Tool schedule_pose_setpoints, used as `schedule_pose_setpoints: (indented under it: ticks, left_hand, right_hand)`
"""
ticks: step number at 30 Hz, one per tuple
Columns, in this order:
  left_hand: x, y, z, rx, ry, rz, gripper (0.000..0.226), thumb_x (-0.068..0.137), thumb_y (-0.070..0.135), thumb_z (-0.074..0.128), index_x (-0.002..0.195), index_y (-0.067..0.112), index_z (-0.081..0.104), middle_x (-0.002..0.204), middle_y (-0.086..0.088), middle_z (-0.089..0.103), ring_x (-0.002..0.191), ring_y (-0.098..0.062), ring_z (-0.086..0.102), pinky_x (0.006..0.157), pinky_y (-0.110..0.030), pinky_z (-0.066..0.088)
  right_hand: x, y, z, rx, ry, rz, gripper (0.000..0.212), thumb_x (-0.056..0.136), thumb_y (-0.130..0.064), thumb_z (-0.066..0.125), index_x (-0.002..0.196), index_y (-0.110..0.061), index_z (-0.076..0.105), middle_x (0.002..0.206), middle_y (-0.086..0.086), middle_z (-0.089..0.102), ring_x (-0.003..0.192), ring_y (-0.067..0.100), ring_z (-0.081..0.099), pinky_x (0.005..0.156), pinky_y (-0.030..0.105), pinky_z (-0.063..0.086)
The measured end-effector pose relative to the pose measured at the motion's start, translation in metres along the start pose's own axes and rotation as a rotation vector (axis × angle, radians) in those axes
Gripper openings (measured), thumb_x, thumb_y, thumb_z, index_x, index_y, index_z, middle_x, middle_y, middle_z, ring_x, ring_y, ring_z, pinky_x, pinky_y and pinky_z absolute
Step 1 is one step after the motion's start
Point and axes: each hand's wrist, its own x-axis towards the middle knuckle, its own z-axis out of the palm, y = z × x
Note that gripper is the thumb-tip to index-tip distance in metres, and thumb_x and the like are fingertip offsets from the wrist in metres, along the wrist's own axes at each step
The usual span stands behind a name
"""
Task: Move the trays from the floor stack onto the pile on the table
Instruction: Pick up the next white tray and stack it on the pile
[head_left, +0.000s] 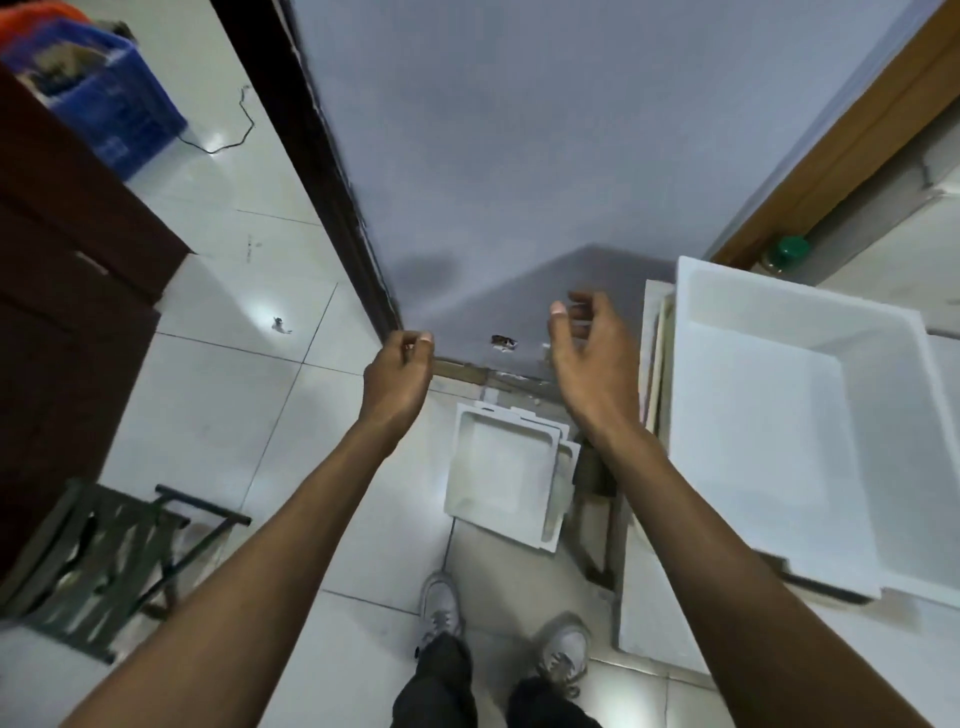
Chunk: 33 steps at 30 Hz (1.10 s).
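I see a short floor stack (501, 480) of white, square, shallow trays with raised rims, skewed on pale tile at the foot of a grey wall (519, 156). Right of that stack, on the counter (670, 613), sits the pile, its top tray (789, 431) larger, white and empty. My left hand (397, 379) hovers above the stack, fingers loosely curled, holding nothing. My right hand (589, 358) hovers too, fingers spread, empty.
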Motion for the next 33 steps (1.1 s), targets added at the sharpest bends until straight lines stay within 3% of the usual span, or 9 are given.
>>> schedule_pose_setpoints:
  ticks: [3,9,18,23,33]
  left_hand:
    - [0.016,-0.033,0.004,0.03,-0.031,-0.034,0.021,0.097,0.045,0.046,0.109,0.03,0.055,0.115,-0.002,0.065,0.106,-0.025,0.063,0.098,-0.046,0.051]
    - [0.049,-0.112,0.026,0.05,-0.08,-0.145,0.03,0.096,0.045,0.051,0.119,0.026,0.054,0.114,-0.001,0.063,0.106,-0.024,0.063,0.098,-0.043,0.051]
    - [0.093,-0.199,0.072,0.075,-0.181,-0.244,0.033,0.095,0.043,0.052,0.122,0.023,0.056,0.107,0.004,0.063,0.104,-0.022,0.064,0.096,-0.04,0.052]
    - [0.117,-0.237,0.101,0.082,-0.223,-0.235,0.032,0.096,0.042,0.052,0.119,0.021,0.057,0.097,0.009,0.062,0.1,-0.021,0.065,0.088,-0.036,0.053]
    - [0.168,-0.347,0.159,0.076,-0.256,-0.22,0.033,0.094,0.042,0.057,0.117,0.019,0.057,0.098,0.006,0.064,0.1,-0.023,0.065,0.097,-0.049,0.051]
  right_hand:
    - [-0.011,0.025,0.034,-0.042,-0.026,0.059,0.037,0.099,-0.04,0.048,0.125,-0.015,0.055,0.117,0.003,0.066,0.105,0.018,0.063,0.086,0.029,0.05]
    - [-0.033,0.1,0.095,-0.084,-0.079,0.212,0.032,0.098,-0.041,0.048,0.119,-0.018,0.055,0.115,0.002,0.065,0.103,0.021,0.062,0.088,0.044,0.054]
    - [-0.043,0.188,0.166,-0.129,-0.09,0.377,0.042,0.089,-0.047,0.042,0.115,-0.017,0.055,0.108,0.003,0.064,0.098,0.026,0.062,0.08,0.04,0.054]
    - [-0.041,0.235,0.203,-0.137,-0.095,0.42,0.032,0.095,-0.046,0.046,0.114,-0.022,0.053,0.111,-0.001,0.062,0.095,0.021,0.062,0.081,0.04,0.054]
    - [-0.058,0.353,0.269,-0.223,-0.041,0.563,0.033,0.097,-0.042,0.048,0.122,-0.021,0.051,0.117,0.0,0.066,0.099,0.02,0.065,0.079,0.029,0.052]
